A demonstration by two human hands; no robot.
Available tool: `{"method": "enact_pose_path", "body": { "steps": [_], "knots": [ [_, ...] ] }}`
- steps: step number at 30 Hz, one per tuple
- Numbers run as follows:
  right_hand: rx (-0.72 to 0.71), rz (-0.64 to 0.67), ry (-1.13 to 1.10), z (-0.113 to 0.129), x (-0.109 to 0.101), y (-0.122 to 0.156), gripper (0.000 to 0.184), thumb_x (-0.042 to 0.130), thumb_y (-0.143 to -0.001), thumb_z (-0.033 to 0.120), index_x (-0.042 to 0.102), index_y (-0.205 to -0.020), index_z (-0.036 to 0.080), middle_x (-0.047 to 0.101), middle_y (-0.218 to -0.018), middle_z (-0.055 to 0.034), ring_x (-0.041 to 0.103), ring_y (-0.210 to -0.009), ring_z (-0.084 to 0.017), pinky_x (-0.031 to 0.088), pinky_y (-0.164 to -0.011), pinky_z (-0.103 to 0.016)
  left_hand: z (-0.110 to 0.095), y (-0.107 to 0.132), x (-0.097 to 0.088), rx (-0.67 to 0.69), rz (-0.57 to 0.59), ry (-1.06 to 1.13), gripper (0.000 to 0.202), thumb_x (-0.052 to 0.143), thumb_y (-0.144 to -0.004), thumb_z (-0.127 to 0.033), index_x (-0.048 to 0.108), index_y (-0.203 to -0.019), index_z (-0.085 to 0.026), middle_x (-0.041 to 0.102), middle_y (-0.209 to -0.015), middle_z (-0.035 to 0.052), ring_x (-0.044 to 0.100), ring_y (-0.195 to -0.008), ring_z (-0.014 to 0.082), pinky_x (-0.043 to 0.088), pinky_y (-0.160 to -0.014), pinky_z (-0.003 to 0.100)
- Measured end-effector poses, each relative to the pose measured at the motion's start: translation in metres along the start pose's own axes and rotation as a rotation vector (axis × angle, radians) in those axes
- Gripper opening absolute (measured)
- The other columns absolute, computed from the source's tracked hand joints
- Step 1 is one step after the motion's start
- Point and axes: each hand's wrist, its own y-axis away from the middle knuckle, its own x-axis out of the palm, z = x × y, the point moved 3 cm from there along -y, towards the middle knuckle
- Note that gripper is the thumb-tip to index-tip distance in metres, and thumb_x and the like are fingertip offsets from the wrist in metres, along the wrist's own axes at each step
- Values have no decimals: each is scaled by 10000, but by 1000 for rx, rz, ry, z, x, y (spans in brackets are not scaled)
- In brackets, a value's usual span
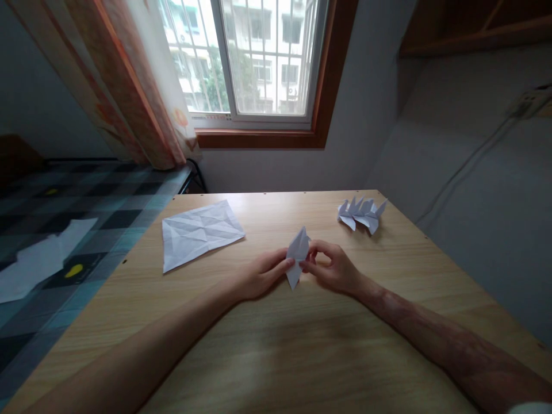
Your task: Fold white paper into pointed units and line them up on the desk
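While left hand (pixel 264 276) and right hand (pixel 335 269) pinch folded paper (pixel 298 247), creased sheet (pixel 202 233) lying on table (pixel 276 356)

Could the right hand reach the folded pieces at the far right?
Probably yes: only bare table lies between the right hand and the folded pieces, though it must first release the paper.

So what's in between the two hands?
In the head view, a folded white paper is between the left hand and the right hand, with both touching it.
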Motion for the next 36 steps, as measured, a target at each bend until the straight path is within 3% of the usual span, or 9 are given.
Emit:
{"method": "enact_pose_path", "body": {
  "steps": [7, 11, 15, 18, 22, 25, 29, 36],
  "knots": [
    [29, 18, 4, -3, 1, -1, 336, 793, -1010, 513, 747, -890, 204, 787, -792, -34, 700, -709, -182, 560, -726, -309, -3, -1, 3, 10, -26, -100, 489, 375, -1179, -506, 708, -1347, -190, 794, -1240, 86, 717, -1102, 255, 534, -1025, 345],
    [58, 33, -31, -6, 2, 0, 314, 778, -1024, 471, 752, -876, 195, 793, -793, -37, 720, -721, -183, 565, -735, -303, -1, -2, 3, 6, -49, -101, 420, 424, -1169, -482, 709, -1272, -191, 795, -1202, 82, 721, -1084, 241, 531, -1001, 327],
    [48, 14, -32, -8, 1, 1, 260, 776, -1023, 400, 755, -862, 196, 783, -808, -31, 703, -730, -176, 558, -728, -296, 3, -3, 2, -40, -72, -53, 410, 495, -1139, -511, 718, -1152, -167, 778, -1040, 59, 704, -940, 210, 546, -854, 286],
    [21, 10, -17, -8, 0, 1, 234, 774, -1022, 376, 745, -870, 200, 760, -813, -25, 687, -744, -175, 557, -732, -299, 1, -2, 0, -7, -59, -57, 419, 506, -1132, -520, 714, -1159, -157, 747, -1025, 53, 673, -928, 203, 532, -846, 283],
    [-15, -9, -74, -9, 2, 2, 204, 791, -1017, 378, 717, -1133, 227, 753, -988, -38, 690, -778, -169, 601, -779, -323, 2, -2, -3, -28, -23, -4, 455, 485, -1132, -568, 698, -1135, -166, 711, -976, 36, 635, -892, 195, 521, -812, 281],
    [-62, -90, -102, -13, 1, 4, 496, 826, -996, 382, 586, -1419, 282, 718, -1188, -62, 680, -765, -150, 633, -828, -358, 7, -4, -3, -76, -24, 54, 492, 495, -1116, -621, 672, -1052, -166, 619, -856, 1, 556, -789, 165, 467, -701, 258],
    [-121, -161, -37, -16, -3, 6, 676, 853, -977, 376, 505, -1554, 324, 678, -1287, -87, 682, -817, -173, 632, -913, -425, 15, -5, 0, -124, -9, 131, 502, 540, -1090, -655, 636, -999, -170, 507, -790, -33, 462, -714, 139, 376, -626, 250],
    [-131, -111, 27, -13, -8, 1, 369, 850, -981, 360, 692, -1304, 275, 679, -995, -20, 664, -844, -202, 573, -895, -408, 19, -5, 4, -103, 21, 167, 450, 653, -1048, -614, 660, -1085, -166, 571, -869, -15, 517, -762, 147, 420, -674, 260]
  ]
}}
